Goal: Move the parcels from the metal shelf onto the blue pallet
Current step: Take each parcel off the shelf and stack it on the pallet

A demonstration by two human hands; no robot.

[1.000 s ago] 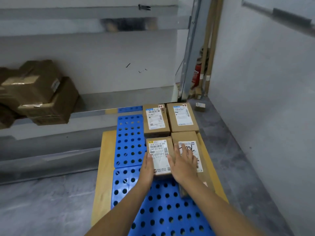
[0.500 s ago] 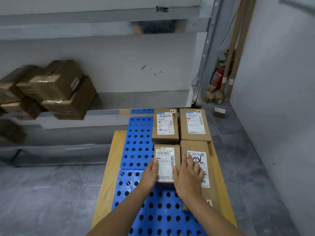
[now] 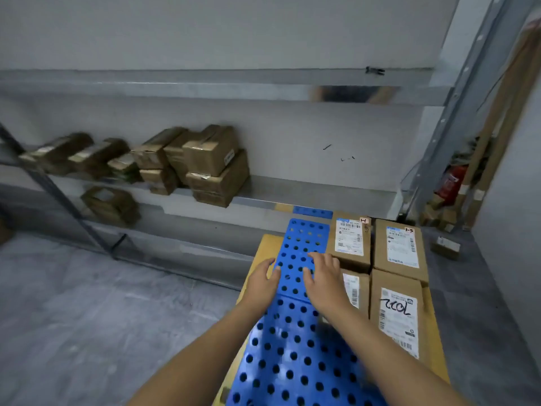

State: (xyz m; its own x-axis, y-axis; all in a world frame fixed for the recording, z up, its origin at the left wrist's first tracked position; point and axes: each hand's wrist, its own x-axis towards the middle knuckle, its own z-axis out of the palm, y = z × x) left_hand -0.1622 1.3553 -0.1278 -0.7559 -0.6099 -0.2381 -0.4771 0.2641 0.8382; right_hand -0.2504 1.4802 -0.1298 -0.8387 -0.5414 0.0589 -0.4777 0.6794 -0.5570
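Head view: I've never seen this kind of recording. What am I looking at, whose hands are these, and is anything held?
No machine here: a person wears a camera on the head, so you look down along their own arms. The left hand and right hand are open over the blue pallet, holding nothing. Four labelled parcels lie on the pallet's right side, two by two. More brown parcels sit stacked on the metal shelf at left, not yet moved.

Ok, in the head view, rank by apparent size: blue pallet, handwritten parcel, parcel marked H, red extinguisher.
blue pallet
handwritten parcel, nearer the camera than the next, so that gap is unsure
parcel marked H
red extinguisher, far off, partly hidden
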